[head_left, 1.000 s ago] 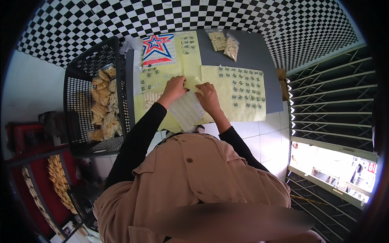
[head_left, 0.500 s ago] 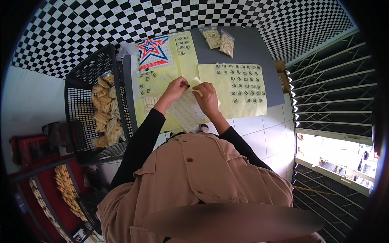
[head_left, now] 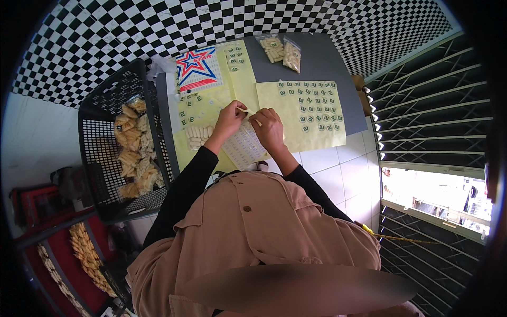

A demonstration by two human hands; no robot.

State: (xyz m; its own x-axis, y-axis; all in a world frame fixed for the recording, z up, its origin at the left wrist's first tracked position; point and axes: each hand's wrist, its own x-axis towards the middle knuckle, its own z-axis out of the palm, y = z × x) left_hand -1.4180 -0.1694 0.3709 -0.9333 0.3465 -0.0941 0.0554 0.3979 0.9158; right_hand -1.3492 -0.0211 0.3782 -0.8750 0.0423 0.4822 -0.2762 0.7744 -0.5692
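Near the front edge of the table, a white sheet of small printed stickers [head_left: 244, 147] lies slanted between my hands. My left hand [head_left: 229, 124] pinches at its far end, thumb and forefinger together. Close by on the right, my right hand [head_left: 269, 129] is closed with bent fingers at the same end. The fingers hide exactly what is pinched there. Beside my left wrist lies a clear bag of short pale sticks [head_left: 197, 136]. Beneath are a left yellow sheet [head_left: 244, 63] and a right yellow sheet [head_left: 288, 132], both carrying rows of round clear stickers with dark marks.
Two filled clear bags [head_left: 272, 48] lie at the back of the grey table [head_left: 332, 61]. A white sheet with a red-and-blue star [head_left: 196, 68] is at the back left. Left of the table stands a black basket [head_left: 95, 142] holding bagged snacks [head_left: 138, 150]. A folding metal gate [head_left: 433, 105] is on the right.
The pale paper corner that stood up between my fingers now shows less. My hands stay close together at the sticker sheet's far end. The whole view has shifted slightly.
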